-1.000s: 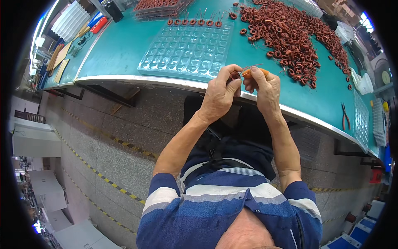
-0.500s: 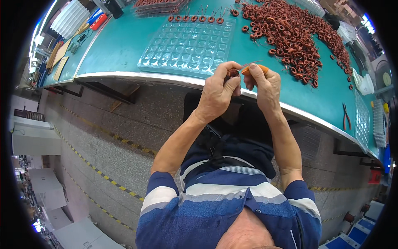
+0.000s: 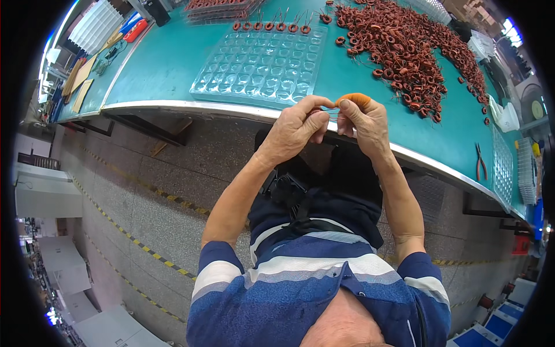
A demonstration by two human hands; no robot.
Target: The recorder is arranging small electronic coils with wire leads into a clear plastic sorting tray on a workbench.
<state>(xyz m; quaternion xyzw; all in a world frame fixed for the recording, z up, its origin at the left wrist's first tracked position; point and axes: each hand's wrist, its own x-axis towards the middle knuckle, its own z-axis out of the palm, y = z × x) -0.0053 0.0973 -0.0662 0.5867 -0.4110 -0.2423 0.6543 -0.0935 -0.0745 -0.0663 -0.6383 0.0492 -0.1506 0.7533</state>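
Note:
Just above the table's front edge, my left hand (image 3: 299, 129) is closed around a small copper-wound ring coil (image 3: 315, 110), mostly hidden by the fingers. Thin wire leads (image 3: 333, 110) run from it across to my right hand (image 3: 365, 124), whose thumb and fingers pinch them. An orange cover (image 3: 354, 100), apparently a finger cot, sits over the right index finger. Beyond my hands lies a clear plastic tray (image 3: 254, 66) with round pockets. Its far row holds several coils (image 3: 269, 26) with leads standing up.
A large heap of copper-coloured ring coils (image 3: 399, 55) covers the back right of the green table (image 3: 156, 72). Red-handled pliers (image 3: 481, 163) lie at the right, near another clear tray (image 3: 503, 168). A red bin (image 3: 136, 30) and cardboard strips (image 3: 82, 95) are at the left.
My left hand has moved slightly left and down, away from the right. The leads are now stretched between both hands, and the right index finger has bent over.

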